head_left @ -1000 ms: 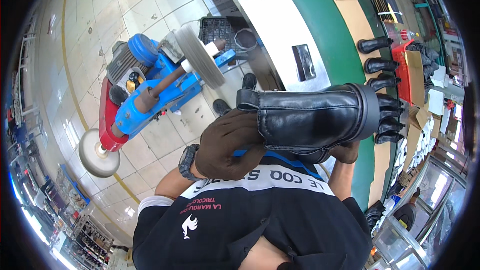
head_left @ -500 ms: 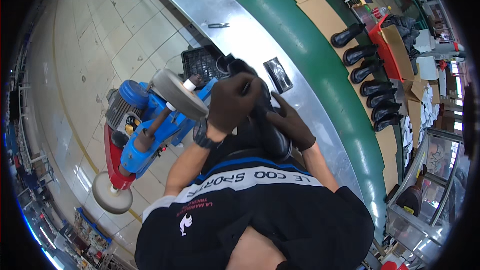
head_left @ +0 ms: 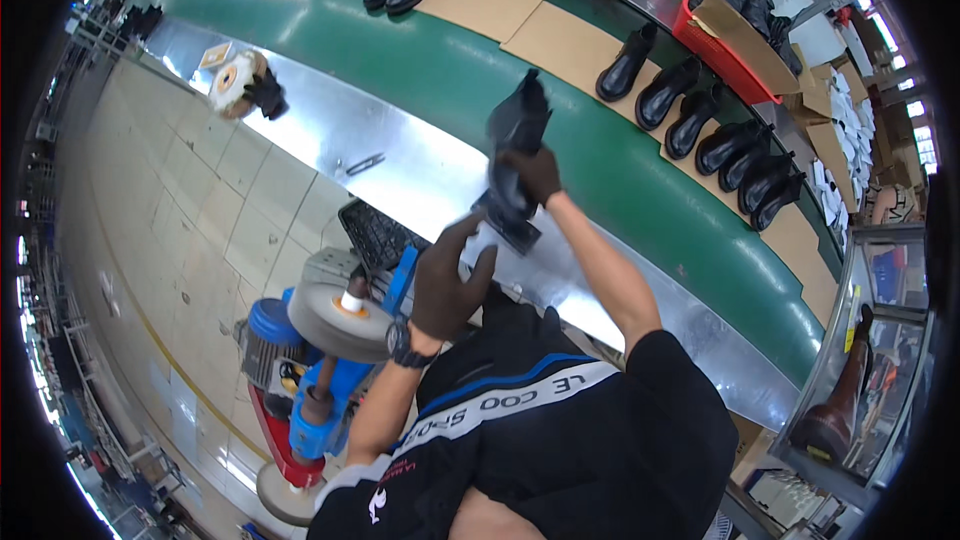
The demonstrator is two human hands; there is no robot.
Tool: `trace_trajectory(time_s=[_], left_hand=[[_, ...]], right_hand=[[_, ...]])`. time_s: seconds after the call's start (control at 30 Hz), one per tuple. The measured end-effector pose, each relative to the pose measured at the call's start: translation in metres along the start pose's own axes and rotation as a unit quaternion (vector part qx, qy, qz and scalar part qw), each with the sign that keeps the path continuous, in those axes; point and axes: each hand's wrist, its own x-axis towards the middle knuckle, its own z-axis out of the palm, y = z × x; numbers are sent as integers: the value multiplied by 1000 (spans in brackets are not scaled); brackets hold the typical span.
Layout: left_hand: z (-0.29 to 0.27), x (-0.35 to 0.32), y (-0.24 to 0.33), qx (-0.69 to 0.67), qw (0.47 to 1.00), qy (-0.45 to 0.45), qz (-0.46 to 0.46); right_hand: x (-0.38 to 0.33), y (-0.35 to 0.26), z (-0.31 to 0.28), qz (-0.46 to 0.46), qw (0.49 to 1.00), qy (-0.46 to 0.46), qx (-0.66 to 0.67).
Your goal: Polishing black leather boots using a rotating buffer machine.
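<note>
My right hand [head_left: 532, 175], in a dark brown glove, is closed around a black ankle boot [head_left: 512, 128]. The boot is held over the metal edge of the bench, its shaft pointing away from me and its toe towards me. Just below the toe lies a flat black rectangular item [head_left: 512, 232] on the metal strip; the boot partly covers it. My left hand [head_left: 445, 285], gloved in the same brown, is open near my body with thumb and fingers apart. It holds nothing and is apart from the boot.
Left of me stands a blue machine with a grey buffing wheel [head_left: 345, 315] close to my left wrist. A black crate [head_left: 380, 235] sits behind it. Thread snips [head_left: 364, 164] lie on the metal strip [head_left: 420, 175]. Beyond the green surface [head_left: 600, 180], several black boots [head_left: 668, 93] stand on cardboard.
The boot has gone from my lap, between both hands, out over the bench in my right hand. My left hand has let go and opened. My view has swung leftward.
</note>
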Motion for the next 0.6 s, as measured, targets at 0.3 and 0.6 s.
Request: trace_trajectory(time_s=[0.3,0.6], left_hand=[[-22,-137,-55,10,946,-13,-323],[-20,-162,-37,33,893,57,-446]], right_hand=[[242,-8,-89,186,932,248,-186],[224,13,-67,110,805,236,-533]])
